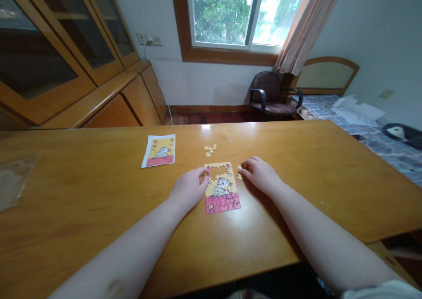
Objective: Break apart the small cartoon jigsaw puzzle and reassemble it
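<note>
A jigsaw puzzle (224, 202) with a cartoon white animal on yellow and pink lies on the table, with a gap in its upper part. My left hand (189, 187) rests at the puzzle's upper left edge, index fingertip touching it, thumb and finger apart. To the right of the puzzle, my right hand (262, 176) has thumb and index finger around a small yellow puzzle piece (239, 167). Just below those fingertips lies another yellow piece (240, 176). Several loose yellow pieces (209, 149) are grouped beyond the puzzle's top edge.
A printed picture sheet (160, 151) of the same design lies at the back left of the wooden table (99, 193). A clear plastic bag (16, 180) is at the far left. Beyond the table stand an office chair (272, 94), a bed (329, 103) and a glass-door cabinet (82, 74).
</note>
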### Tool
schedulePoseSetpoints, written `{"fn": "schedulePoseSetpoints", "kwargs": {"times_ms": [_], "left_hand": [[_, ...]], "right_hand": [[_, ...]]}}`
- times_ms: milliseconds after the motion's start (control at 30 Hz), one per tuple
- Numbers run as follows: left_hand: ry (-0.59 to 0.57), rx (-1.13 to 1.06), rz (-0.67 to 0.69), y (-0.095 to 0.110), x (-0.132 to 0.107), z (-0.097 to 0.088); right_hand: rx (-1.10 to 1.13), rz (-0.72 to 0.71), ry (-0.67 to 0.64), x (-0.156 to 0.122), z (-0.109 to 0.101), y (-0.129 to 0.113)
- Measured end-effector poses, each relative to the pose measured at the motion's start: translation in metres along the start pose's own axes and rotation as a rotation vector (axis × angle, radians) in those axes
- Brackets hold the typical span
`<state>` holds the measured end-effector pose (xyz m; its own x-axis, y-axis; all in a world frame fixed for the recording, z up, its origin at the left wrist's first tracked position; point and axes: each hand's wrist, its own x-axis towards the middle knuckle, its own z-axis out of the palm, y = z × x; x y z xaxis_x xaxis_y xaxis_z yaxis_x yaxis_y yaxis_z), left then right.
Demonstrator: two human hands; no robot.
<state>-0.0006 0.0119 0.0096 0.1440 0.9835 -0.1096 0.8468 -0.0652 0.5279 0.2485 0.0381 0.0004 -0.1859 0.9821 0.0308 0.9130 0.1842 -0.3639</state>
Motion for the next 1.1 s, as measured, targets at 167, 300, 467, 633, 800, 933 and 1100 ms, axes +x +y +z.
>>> {"fn": "schedulePoseSetpoints", "kwargs": {"times_ms": [167,300,467,633,800,933,1100], "left_hand": [[-0.004,0.005,0.000,-0.0018,0.0007,0.0010],[0.002,0.005,0.003,-0.0013,0.0003,0.0005],[-0.006,0.003,-0.005,0.0015,-0.0004,-0.0013],[-0.004,0.017,-0.017,0.0021,-0.0002,-0.0011],[-0.002,0.010,-0.012,0.0010,-0.0001,-0.0003],[-0.004,0.012,-0.019,0.0018,-0.0006,-0.0014],[0.000,0.022,-0.019,0.0015,-0.0004,-0.0014]], "right_hand": [[0.033,-0.023,-0.018,0.0047,0.0081,0.0041],[0.054,-0.022,0.013,0.0040,0.0051,0.0068],[-0.007,0.054,0.064,0.0026,0.0041,0.0033],[0.004,0.009,-0.003,0.0033,0.0058,0.0018],[-0.002,0.023,0.003,0.0060,0.0031,0.0091],[-0.034,0.022,-0.032,0.0067,0.0008,0.0092],[-0.075,-0.018,-0.015,0.0046,0.0000,0.0046]]}}
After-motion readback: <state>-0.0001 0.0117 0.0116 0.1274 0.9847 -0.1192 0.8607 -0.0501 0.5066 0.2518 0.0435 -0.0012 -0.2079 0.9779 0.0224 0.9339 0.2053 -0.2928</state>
